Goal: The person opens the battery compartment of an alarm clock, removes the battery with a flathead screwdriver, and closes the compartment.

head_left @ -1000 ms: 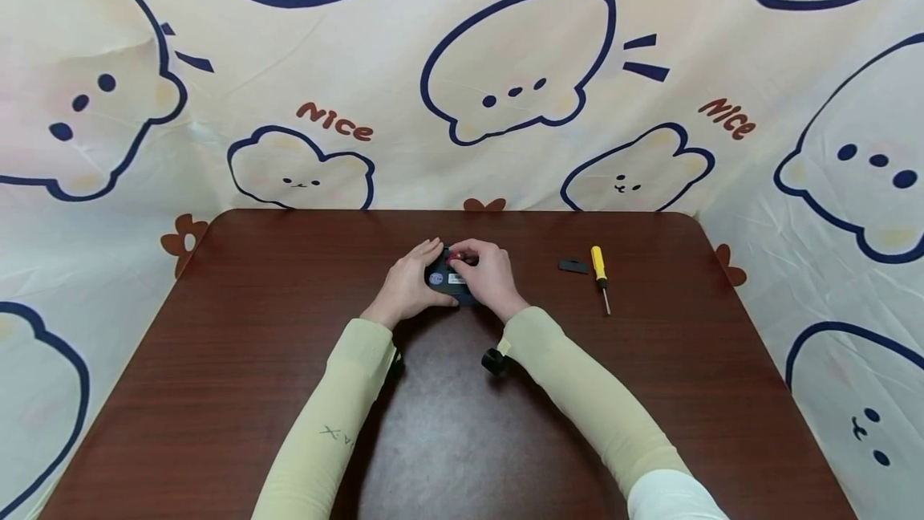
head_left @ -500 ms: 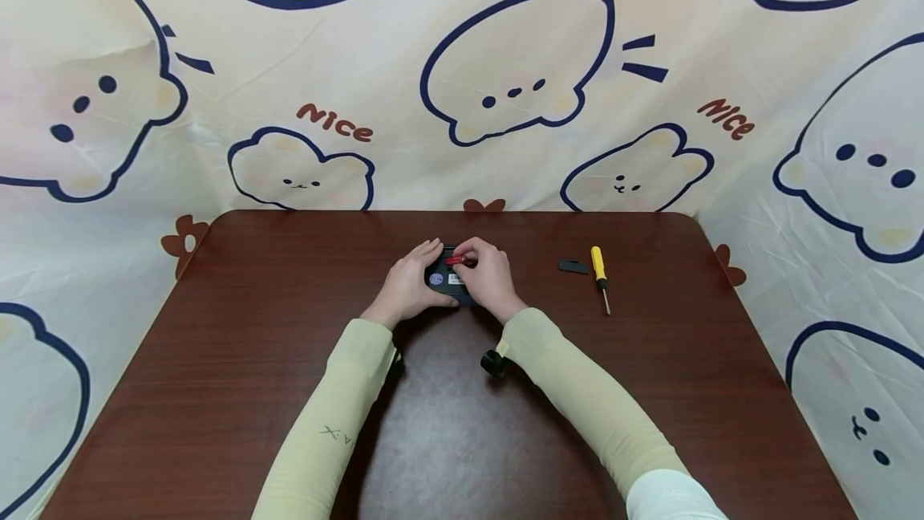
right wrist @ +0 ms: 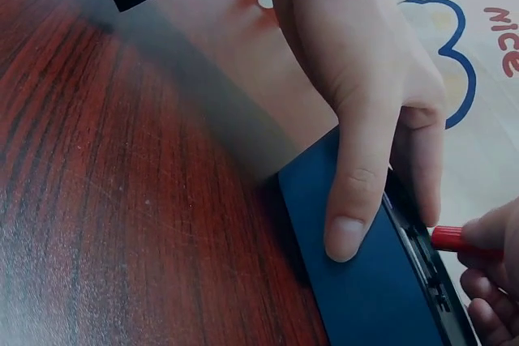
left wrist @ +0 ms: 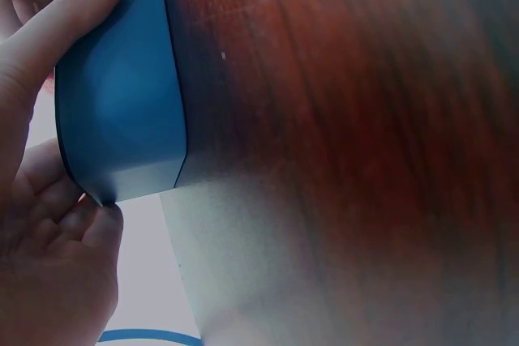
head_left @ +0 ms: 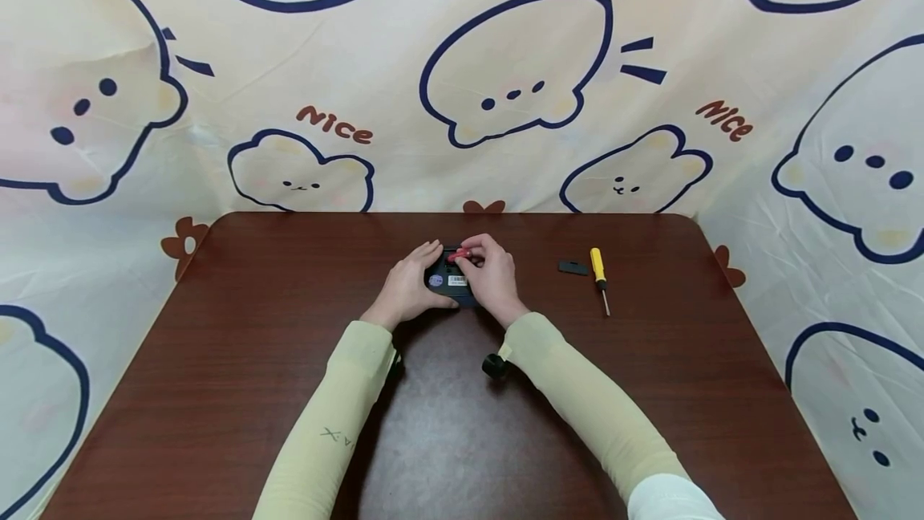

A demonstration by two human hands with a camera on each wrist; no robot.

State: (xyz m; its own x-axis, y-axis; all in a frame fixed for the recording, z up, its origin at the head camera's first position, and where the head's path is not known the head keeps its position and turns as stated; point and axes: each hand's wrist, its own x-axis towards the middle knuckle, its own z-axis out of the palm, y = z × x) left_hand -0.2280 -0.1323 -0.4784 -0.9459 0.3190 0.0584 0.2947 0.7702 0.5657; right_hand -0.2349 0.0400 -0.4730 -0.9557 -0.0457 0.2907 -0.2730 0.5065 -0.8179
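Observation:
My left hand [head_left: 411, 286] grips a dark blue box-shaped device [left wrist: 122, 111], thumb on its near side and fingers round the far side. Its black back [head_left: 446, 292] faces up, with a white barcode label, a round sticker and an uncovered recess. Between thumb and fingertips, my right hand [head_left: 494, 275] pinches a red battery [right wrist: 448, 238] just over that recess. The battery's other end is hidden by the fingers; whether a second one is held with it I cannot tell. In the left wrist view the thumb lies along the smooth blue side.
Right of the hands, a small black cover [head_left: 573, 267] lies on the brown wooden table [head_left: 274, 303]. Beside it is a screwdriver [head_left: 598, 267] with a yellow handle, its tip toward the near edge. A cartoon-printed cloth [head_left: 404, 175] hangs behind the table's far edge.
The right hand has shifted slightly up and right with the red battery, which now sits tilted and higher off the recess. The left hand and the device have stayed put.

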